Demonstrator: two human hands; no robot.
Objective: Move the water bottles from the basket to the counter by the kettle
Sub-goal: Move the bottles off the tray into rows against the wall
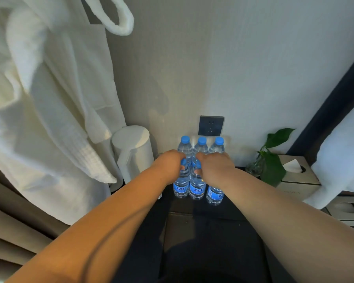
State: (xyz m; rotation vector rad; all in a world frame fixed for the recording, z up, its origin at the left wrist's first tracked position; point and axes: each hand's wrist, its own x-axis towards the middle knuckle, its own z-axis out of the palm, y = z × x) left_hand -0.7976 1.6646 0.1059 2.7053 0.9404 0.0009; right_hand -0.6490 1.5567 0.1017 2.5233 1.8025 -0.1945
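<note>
**Both hands on bottles beside the kettle**

On the dark counter [213, 221], against the pale wall, water bottles with blue caps and blue labels stand upright in two rows. Three form the back row [202, 147] just below a dark wall socket [211, 126]. In front of them, the left hand [170, 164] is closed around the neck of the front left bottle [181, 184], and the right hand [215, 166] is closed around the neck of the front middle bottle [197, 186]. A third front bottle [215, 196] stands to the right, partly hidden by the right forearm. The white kettle [133, 152] stands just left of the group. A white bathrobe [49, 99] hangs at the left; a leafy plant in a glass vase [272, 160] and a tissue box [298, 172] sit to the right.
</note>
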